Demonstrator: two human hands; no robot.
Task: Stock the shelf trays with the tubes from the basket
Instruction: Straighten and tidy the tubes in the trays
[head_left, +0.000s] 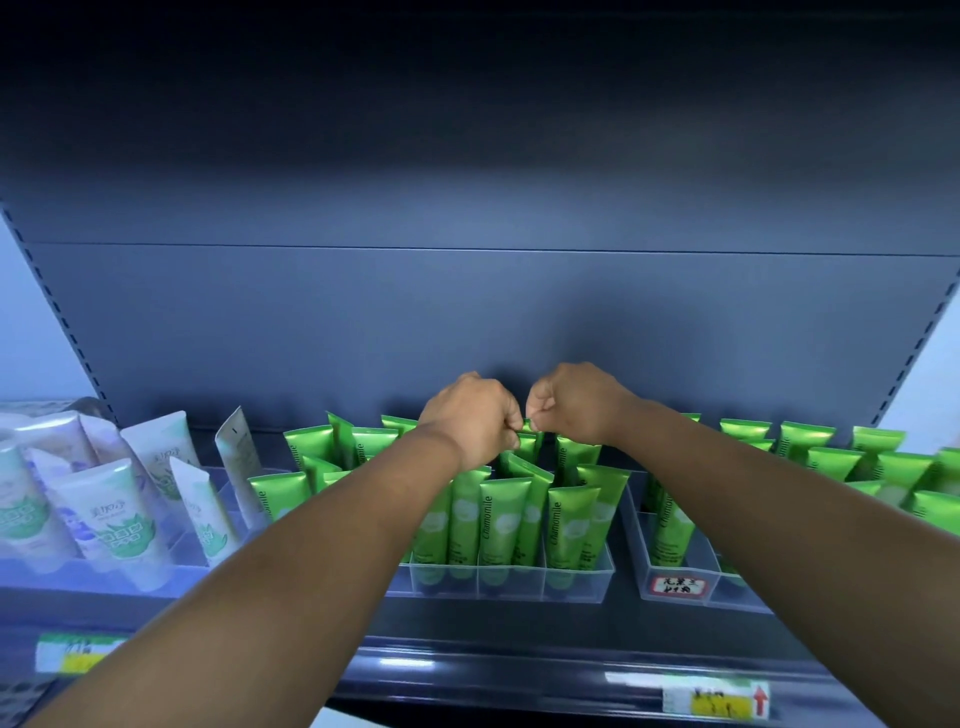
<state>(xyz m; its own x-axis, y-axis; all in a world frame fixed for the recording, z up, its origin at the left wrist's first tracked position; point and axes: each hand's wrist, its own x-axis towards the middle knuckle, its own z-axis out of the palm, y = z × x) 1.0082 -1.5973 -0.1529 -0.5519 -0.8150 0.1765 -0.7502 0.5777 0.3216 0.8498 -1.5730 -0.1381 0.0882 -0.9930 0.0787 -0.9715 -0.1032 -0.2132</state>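
Several green Chamomile tubes (501, 519) stand cap-down in a clear plastic shelf tray (571, 584) at the middle of the shelf. My left hand (470, 421) and my right hand (569, 402) reach side by side over the back of that tray. Both pinch the crimped top edge of one green tube (529, 439) standing in the rear row. Another clear tray (675, 590) at the right holds more green tubes (831, 457). The basket is out of sight.
White and pale green tubes (117, 514) fill a tray at the left, some leaning. A dark back panel (467, 322) rises behind the shelf. Price labels (714, 699) sit on the shelf's front rail. A handwritten tag (679, 585) marks the right tray.
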